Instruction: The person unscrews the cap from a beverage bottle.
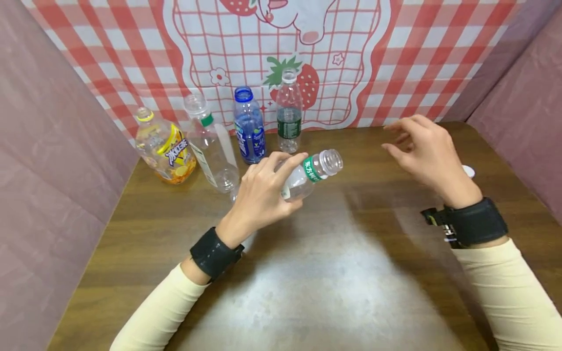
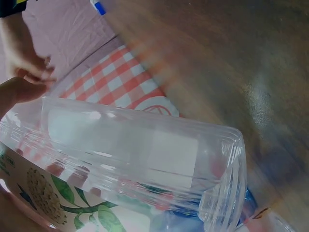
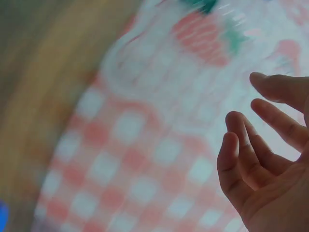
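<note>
My left hand [image 1: 265, 192] grips a clear plastic bottle [image 1: 303, 183] with a green neck band. The bottle lies tilted nearly on its side above the table, its uncapped mouth pointing right. In the left wrist view the ribbed bottle [image 2: 120, 140] fills much of the frame, with a leaf-patterned label [image 2: 72, 198] on its side. To the right, my right hand [image 1: 428, 153] hovers above the table, its fingers loosely bent with nothing between them. The right wrist view also shows that hand [image 3: 270, 154] holding nothing.
Along the back left stand a yellow-labelled bottle [image 1: 167, 148], a tall clear bottle [image 1: 215, 151], a blue bottle [image 1: 249, 126] and a clear bottle with a dark green label [image 1: 289, 114]. A white round piece [image 1: 469, 170] lies by my right wrist. A checked cloth [image 1: 421, 58] hangs behind the wooden table [image 1: 307, 282].
</note>
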Available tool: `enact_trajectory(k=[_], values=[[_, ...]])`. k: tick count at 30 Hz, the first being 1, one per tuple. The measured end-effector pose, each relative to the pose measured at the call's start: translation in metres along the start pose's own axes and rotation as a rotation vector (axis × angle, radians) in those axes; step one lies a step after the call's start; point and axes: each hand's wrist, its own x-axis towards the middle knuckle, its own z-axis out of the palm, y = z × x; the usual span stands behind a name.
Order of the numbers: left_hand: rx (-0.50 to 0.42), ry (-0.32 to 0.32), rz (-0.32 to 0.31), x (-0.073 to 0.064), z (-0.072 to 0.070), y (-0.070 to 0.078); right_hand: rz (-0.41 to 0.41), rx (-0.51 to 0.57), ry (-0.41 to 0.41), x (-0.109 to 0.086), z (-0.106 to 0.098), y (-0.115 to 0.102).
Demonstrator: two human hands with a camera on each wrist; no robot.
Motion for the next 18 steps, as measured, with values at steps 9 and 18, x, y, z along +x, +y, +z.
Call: enact_trajectory(k=[9,18], values=[[-0.016,0.013,-0.021,0.002,0.001,0.003,-0.120,0.213,0.102,0.032,0.019,-0.067],[-0.069,0.049,-0.066,-0.001,-0.001,-0.005,-0.094,0.235,-0.047,0.041,0.026,-0.071]])
